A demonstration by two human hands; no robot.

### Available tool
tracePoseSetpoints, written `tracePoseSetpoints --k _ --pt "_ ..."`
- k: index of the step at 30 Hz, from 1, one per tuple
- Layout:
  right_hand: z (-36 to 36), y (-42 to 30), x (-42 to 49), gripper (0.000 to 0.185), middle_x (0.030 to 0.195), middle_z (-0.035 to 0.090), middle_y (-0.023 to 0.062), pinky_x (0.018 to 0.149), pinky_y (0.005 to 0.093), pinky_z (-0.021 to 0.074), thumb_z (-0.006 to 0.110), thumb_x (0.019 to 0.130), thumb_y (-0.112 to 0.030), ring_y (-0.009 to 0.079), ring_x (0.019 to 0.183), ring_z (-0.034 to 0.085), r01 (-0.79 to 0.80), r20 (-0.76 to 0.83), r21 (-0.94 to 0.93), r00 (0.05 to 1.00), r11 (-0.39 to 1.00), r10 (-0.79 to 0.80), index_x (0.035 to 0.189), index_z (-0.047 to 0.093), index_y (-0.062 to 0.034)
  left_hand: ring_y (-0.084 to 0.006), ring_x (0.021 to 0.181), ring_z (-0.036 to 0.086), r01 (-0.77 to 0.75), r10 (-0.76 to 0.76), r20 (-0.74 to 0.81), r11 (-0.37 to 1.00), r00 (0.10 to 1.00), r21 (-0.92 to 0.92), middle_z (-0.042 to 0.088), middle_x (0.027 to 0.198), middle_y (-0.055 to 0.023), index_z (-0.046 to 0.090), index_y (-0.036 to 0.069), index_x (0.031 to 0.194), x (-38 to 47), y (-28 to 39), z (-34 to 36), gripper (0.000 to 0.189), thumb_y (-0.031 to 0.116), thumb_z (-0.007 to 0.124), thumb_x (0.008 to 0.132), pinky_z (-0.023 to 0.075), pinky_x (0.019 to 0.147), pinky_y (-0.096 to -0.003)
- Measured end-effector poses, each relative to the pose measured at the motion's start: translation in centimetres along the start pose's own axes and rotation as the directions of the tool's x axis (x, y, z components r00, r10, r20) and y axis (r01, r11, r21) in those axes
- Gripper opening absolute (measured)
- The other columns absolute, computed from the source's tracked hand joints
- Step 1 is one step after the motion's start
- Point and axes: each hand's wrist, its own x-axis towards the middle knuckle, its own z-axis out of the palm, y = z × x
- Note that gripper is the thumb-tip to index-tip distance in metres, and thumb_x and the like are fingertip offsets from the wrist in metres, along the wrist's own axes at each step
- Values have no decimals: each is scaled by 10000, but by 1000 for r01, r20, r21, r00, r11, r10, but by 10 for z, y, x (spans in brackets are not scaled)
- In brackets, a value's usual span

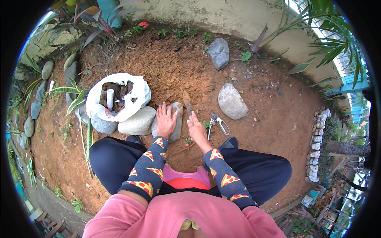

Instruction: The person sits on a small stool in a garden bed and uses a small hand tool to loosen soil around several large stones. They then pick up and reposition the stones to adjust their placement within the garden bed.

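Note:
My left hand [166, 120] lies palm down, fingers spread, on a flat grey stone [176, 129] at the end of a row of stones. My right hand [197, 129] grips a small hand trowel [187, 99]. Its narrow, soil-coated blade points away from me over loose brown soil [166, 71], and the palm hides the handle. Just right of that hand, pruning shears [215, 122] with pale handles lie on the ground. Left of my left hand, a white plastic bag [141, 89] stands open, holding dark clods and a white cylinder [110, 98].
Two rocks, one pale [232, 101] and one grey [218, 53], sit at the right. A low wall [190, 15] bounds the far side. Snake plant leaves [79, 98] stand beside the bag. Beneath me is a pink plastic stool [202, 177].

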Motion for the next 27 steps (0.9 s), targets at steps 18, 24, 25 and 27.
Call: tracePoseSetpoints --k 18,24,25,27 --pt "0 40 -55 617 579 468 -4 291 317 323 460 1050 -380 123 358 420 -592 439 608 806 529 397 1584 151 -371 -414 1397 339 -32 33 -54 999 998 25 392 1501 -225 507 50 1365 -2 -2 4 502 403 483 1009 266 1163 -514" --pt "26 53 -44 618 554 467 16 280 306 348 473 1038 -383 139 359 456 -338 189 383 940 860 285 1587 196 -329 -389 1433 304 13 -13 0 1000 1000 3 360 1544 -200 517 63 1387 -2 -1 3 547 452 456 1007 214 1199 -498" --pt "28 51 -35 615 545 463 16 279 302 347 469 1039 -372 141 358 461 -272 108 339 962 901 250 1589 199 -316 -390 1433 303 15 -15 -8 1000 1000 -6 360 1543 -200 518 61 1384 -2 0 3 548 453 457 1007 216 1198 -500" --pt "41 34 -12 630 549 452 18 289 319 339 465 1043 -367 146 358 440 -348 158 462 937 816 310 1592 157 -333 -392 1434 301 11 -11 -13 1000 1000 -7 362 1541 -202 518 61 1382 -1 -1 1 546 454 457 1007 219 1197 -502"
